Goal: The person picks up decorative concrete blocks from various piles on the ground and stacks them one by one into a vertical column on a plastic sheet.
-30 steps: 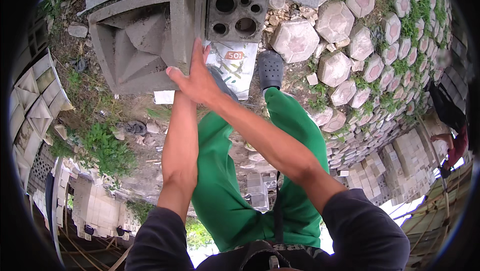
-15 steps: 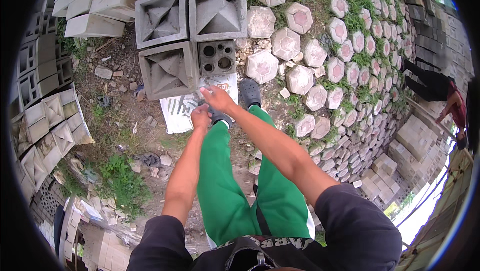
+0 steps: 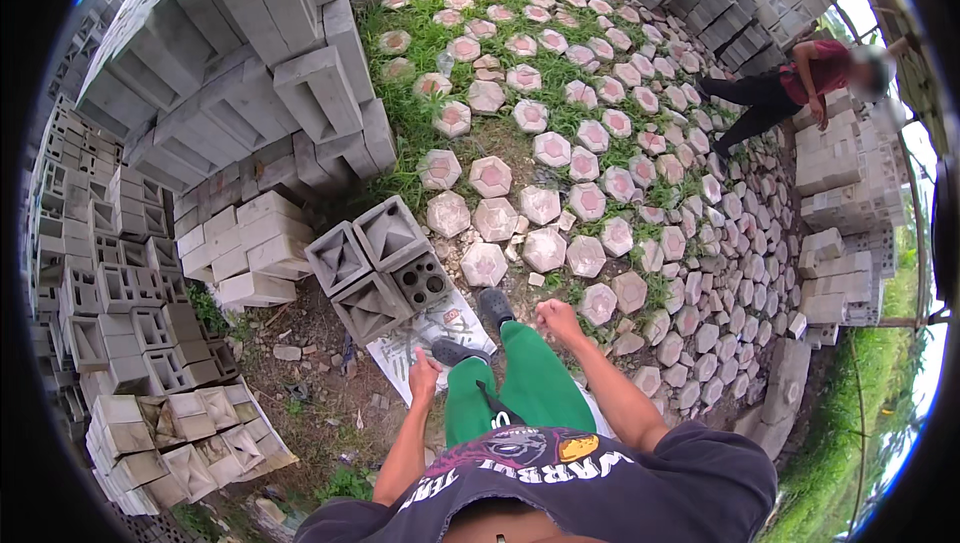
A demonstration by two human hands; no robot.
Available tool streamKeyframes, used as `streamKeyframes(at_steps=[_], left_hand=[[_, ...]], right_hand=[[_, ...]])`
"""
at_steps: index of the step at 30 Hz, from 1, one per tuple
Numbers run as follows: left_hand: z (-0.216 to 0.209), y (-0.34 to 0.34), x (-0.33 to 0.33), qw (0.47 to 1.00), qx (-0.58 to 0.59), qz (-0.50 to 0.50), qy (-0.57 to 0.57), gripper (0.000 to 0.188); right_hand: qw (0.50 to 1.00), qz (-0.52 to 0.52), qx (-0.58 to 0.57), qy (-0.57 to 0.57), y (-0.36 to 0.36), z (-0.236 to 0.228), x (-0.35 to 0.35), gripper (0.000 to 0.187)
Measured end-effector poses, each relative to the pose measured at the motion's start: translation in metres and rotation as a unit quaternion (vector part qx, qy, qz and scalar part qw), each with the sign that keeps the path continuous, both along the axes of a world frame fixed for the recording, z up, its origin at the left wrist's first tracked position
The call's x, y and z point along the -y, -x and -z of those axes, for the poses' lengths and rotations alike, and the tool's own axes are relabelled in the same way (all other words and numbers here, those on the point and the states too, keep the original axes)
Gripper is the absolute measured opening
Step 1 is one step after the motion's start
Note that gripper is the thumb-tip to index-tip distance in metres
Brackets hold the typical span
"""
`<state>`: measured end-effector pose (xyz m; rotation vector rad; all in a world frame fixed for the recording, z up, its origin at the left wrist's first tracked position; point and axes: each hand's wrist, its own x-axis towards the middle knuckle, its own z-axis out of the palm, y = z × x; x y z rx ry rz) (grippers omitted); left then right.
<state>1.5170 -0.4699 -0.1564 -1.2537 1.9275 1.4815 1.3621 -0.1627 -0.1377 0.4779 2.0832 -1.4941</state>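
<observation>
My left hand [image 3: 425, 379] hangs beside the white printed sack [image 3: 393, 371], holding nothing, with a finger or thumb stretched out and the others loosely bent. Out to the right, over the stone-covered ground, my right hand [image 3: 561, 322] is curled into a loose fist with nothing visible in it. Ahead of my feet stand three grey concrete vent blocks with angled faces: a far left one [image 3: 339, 265], a far right one [image 3: 392, 232] and a near one [image 3: 371, 307]. Tucked against them is a smaller grey block with round holes [image 3: 421, 282]. Neither hand touches the blocks.
Tall stacks of concrete blocks [image 3: 235, 63] rise at the left. Several hexagonal pavers [image 3: 541, 205] cover the grassy ground ahead and right. Another person [image 3: 790, 88] stands at the far right beside pale stacked blocks [image 3: 842, 158]. My dark clogs [image 3: 462, 352] are on the ground near the sack.
My hands have come apart: the right moved away to the right, the left drew back from the blocks. The view has lifted and turned, showing more of the yard. The blocks stay grouped.
</observation>
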Motion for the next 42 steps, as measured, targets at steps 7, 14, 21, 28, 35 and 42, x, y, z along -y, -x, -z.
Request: streamKeyframes(at_steps=[7, 14, 21, 28, 35, 42], left_hand=[[-0.001, 0.077, -0.009, 0.99, -0.137, 0.024, 0.018, 0.03], [-0.057, 0.185, -0.067, 0.975, -0.213, -0.052, -0.028, 0.019], [-0.088, 0.288, -0.073, 0.975, -0.216, 0.033, 0.051, 0.031], [-0.055, 0.413, -0.055, 0.984, -0.173, -0.02, -0.045, 0.044], [-0.101, 0.539, -0.009, 0.98, -0.185, 0.044, -0.061, 0.059], [-0.139, 0.66, -0.003, 0.966, -0.171, 0.153, -0.12, 0.055]], right_hand=[[0.997, -0.081, 0.008, 0.004, 0.024, -0.062, -0.013, 0.046], [0.995, -0.063, -0.072, 0.04, 0.111, -0.085, -0.041, 0.044], [0.984, 0.074, -0.14, 0.079, 0.181, -0.086, -0.067, 0.033], [0.981, 0.177, -0.076, 0.033, 0.25, -0.078, -0.077, 0.055], [0.977, 0.185, -0.105, -0.004, 0.343, -0.121, -0.059, 0.033], [0.961, 0.259, -0.088, -0.047, 0.418, -0.165, -0.057, 0.055]])
